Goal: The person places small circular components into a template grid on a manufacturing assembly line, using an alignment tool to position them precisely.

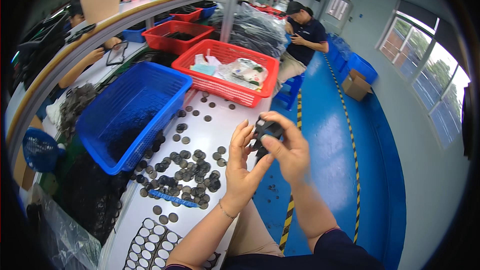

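Over the table's right edge, both my hands are raised around a small black plastic part (261, 134) with openings in it. My left hand (239, 167) steadies it from the left, fingers up and thumb beneath. From the right, my right hand (291, 149) grips it between thumb and fingers. Its exact kind cannot be made out. Left of my hands, many thin round dark mesh discs (199, 169) lie scattered and heaped on the white table (165, 105). A slim blue tool (174, 198) rests among them. Near my left forearm is a sheet of white oval stickers (150, 245).
A blue basket (172, 77) stands left of the discs, and a red basket (265, 87) with papers and plastic lies beyond. A metal shelf post (231, 10) rises behind. One co-worker (305, 27) sits ahead; another person's hand (94, 56) shows across the table.
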The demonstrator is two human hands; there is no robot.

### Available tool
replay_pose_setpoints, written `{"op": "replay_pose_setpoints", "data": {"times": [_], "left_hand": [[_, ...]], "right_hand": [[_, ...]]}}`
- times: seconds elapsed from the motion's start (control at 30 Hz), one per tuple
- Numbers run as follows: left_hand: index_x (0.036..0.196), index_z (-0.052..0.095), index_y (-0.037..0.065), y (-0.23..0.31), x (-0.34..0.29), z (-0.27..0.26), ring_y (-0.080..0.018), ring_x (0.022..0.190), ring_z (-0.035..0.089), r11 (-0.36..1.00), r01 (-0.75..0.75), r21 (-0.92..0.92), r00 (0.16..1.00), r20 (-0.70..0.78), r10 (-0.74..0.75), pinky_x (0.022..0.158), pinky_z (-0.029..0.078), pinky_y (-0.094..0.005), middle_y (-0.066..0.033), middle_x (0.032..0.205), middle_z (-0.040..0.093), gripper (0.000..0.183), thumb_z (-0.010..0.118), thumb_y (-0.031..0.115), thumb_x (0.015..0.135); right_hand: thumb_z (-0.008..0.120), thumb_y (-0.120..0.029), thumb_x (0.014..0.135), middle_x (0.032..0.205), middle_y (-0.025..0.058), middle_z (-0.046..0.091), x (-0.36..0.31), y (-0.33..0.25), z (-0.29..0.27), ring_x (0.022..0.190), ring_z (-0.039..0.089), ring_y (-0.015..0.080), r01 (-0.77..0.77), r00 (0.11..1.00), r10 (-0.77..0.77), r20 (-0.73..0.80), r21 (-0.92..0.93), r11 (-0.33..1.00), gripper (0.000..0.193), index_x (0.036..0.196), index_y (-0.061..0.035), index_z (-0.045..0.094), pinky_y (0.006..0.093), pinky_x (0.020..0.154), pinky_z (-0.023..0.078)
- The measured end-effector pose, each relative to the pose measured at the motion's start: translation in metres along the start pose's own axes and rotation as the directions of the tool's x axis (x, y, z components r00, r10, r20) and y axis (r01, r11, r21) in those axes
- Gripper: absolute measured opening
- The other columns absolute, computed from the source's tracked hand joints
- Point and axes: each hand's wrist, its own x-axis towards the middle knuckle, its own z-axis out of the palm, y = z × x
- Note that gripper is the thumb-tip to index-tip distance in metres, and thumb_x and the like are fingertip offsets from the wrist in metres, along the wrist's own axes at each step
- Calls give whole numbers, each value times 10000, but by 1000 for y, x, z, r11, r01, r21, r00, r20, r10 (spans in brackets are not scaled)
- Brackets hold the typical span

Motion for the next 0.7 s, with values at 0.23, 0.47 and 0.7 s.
{"op": "replay_pose_setpoints", "data": {"times": [0.23,0.47,0.7], "left_hand": [[1195,541,19,-63,13,-84,-138,952,607,972,236,3,906,-363,-219,834,478,-276,-77,1112,607,248,461,178,1023],[1080,603,33,-72,14,-102,-216,784,648,799,566,204,818,-262,-513,711,501,-307,-129,880,663,187,482,113,963],[1013,608,-5,-133,-15,-106,-340,809,636,781,104,615,992,-11,-123,716,502,-426,-179,915,648,194,561,97,855]], "right_hand": [[676,-169,905,1032,34,607,135,15,119,926,577,90,-208,871,36,489,302,930,336,1190,-28,567,248,804,487],[687,-233,898,973,44,636,256,121,310,886,638,174,-532,691,315,650,163,831,345,1184,-67,588,434,748,541],[705,-205,846,899,48,658,343,210,449,790,640,146,-321,754,78,652,263,910,283,1063,-30,651,292,650,507]]}}
